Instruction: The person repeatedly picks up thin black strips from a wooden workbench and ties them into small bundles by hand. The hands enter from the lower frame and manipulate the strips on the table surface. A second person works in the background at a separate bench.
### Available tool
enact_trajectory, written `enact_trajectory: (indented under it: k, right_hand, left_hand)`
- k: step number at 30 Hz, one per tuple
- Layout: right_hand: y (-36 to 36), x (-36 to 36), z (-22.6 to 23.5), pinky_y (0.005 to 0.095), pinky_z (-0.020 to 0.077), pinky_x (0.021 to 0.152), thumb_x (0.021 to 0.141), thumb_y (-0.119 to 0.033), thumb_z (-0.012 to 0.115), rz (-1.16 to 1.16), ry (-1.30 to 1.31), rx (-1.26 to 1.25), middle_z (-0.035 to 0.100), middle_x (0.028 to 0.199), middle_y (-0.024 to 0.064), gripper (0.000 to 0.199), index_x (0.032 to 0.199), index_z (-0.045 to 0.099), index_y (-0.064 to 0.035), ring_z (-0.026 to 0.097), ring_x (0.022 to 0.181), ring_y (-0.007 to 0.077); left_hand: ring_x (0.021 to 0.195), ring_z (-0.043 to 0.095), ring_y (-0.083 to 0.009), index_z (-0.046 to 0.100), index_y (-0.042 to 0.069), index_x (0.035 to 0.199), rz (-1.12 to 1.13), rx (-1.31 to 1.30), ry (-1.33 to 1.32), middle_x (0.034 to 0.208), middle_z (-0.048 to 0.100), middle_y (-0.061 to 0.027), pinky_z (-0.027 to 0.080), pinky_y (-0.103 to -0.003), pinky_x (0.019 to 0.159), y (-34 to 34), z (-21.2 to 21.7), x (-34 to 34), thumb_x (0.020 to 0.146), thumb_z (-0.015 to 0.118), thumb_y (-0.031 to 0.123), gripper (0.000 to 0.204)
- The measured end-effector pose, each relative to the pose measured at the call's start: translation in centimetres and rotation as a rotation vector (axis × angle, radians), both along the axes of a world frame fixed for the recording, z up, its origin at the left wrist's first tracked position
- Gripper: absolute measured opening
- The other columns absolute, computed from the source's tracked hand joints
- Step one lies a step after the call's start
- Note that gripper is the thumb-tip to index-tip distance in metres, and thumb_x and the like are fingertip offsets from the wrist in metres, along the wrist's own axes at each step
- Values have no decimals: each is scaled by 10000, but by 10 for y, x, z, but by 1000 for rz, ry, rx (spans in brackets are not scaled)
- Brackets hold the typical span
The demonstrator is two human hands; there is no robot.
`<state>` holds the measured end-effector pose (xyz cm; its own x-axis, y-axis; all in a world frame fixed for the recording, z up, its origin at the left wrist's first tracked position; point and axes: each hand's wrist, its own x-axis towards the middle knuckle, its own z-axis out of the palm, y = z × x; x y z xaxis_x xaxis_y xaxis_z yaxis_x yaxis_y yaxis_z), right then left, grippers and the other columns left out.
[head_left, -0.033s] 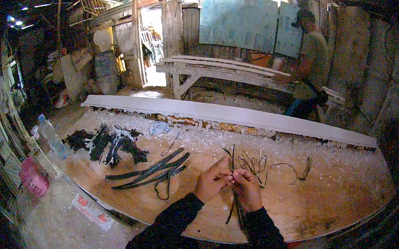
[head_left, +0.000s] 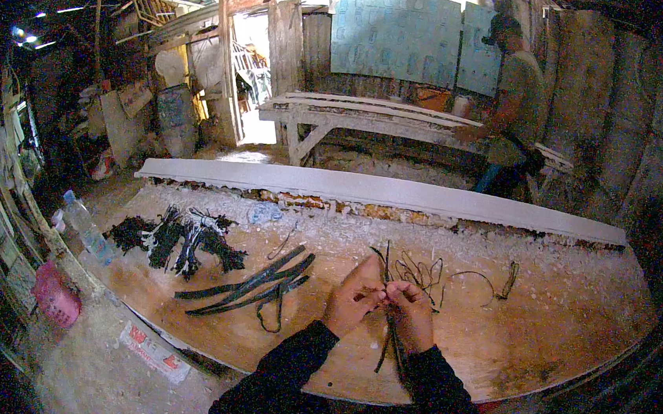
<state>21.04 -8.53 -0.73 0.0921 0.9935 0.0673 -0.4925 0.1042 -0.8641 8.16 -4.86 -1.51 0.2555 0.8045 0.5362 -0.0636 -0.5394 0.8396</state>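
Dark strip [head_left: 383, 356] is standing out above and below the person's fingers, in front of the body and over the bare wood of the tabletop [head_left: 525, 342]. The left hand [head_left: 352, 299] is pinching it between thumb and fingertips, and the right hand [head_left: 414, 318] is gripping it the same way from the other side, the two sets of fingertips meeting at one spot. Whether a knot or a split is forming there, I cannot tell; the fingers are hiding it.

The step in hand, as I am judging it, is fine fingertip work at that single spot on the strip. The next move is probably calling for small, steady finger motions, with one pinch holding firm while the other is adjusting.

Just beyond the right hand, thin loose cord [head_left: 420, 276] is lying in tangled loops. Left of the hands, more dark strips [head_left: 250, 285] are lying crossed over each other, and past them dark bundles [head_left: 179, 241] with pale strands are resting near the table's left side
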Motion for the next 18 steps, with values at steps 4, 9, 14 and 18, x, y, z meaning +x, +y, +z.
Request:
enact_trajectory:
  k: [4,9,14,18]
  right_hand:
    - [2,-3,-7,241,450,679,780,-125,602,-156,-241,101,603,823,54,136,861,584,-16,560,742,141]
    - [9,0,-9,234,440,668,761,-90,619,-198,-312,111,611,802,50,130,855,601,-2,555,729,123]
    - [11,-3,-14,238,435,657,772,-60,599,-346,-502,264,594,786,39,81,828,591,-2,543,723,117]
    - [15,-4,-22,232,421,680,789,-55,574,-405,-665,339,566,794,29,61,826,559,-9,522,743,109]
  left_hand:
    - [741,579,-126,171,147,1336,-159,-218,-179,845,604,-59,481,-228,611,2,0,-1,777,581,20,705]
    - [749,582,-128,125,164,1345,-143,-208,-157,849,602,-68,483,-242,628,8,1,-1,772,587,21,750]
    - [726,589,-141,205,134,1310,-14,-47,-64,845,600,-59,488,-249,621,6,-3,3,752,602,18,694]
    - [706,593,-146,272,92,1259,140,46,36,826,595,-48,493,-251,605,8,-11,7,732,613,22,632]
